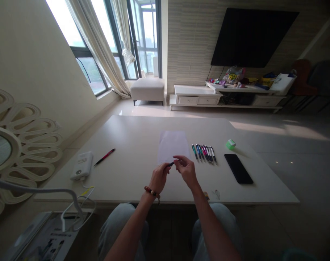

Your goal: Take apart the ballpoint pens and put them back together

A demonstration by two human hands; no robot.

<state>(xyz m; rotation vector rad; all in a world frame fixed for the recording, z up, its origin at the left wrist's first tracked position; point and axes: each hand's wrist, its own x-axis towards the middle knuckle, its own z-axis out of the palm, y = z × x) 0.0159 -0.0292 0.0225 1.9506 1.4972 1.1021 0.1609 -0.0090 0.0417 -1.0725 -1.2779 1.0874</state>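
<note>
Left hand: the left hand (159,177), a beaded red-and-brown wrist bracelet (151,192) on its wrist, is curled closed around a slim dark pen (170,164), with most of the pen hidden in the fingers.

Right hand: the right hand (188,171) is raised with its thumb and forefinger pinched together at the pen's exposed end; whether they touch it, I cannot tell.

Pen: the slim dark pen is held above the table, just in front of a white rectangular sheet of paper (172,146).

Things: to the right of the paper lies a tight row of slim multicoloured metal-clipped pens (204,154), then a black glossy smartphone (238,168) lying face up and a small green-and-white plastic block (230,144). To the left lie a slim red-and-black pen (105,157) and a white rectangular power bank (82,166) with a white cable (86,188) running off the table edge.

Rest: a large white rectangular table (137,141) fills the middle of the view, above the person's grey-trousered knees (124,224). Beyond it stand a cream upholstered ottoman (147,90), a low white cabinet (197,96) and a black wall-mounted television (251,38).
</note>
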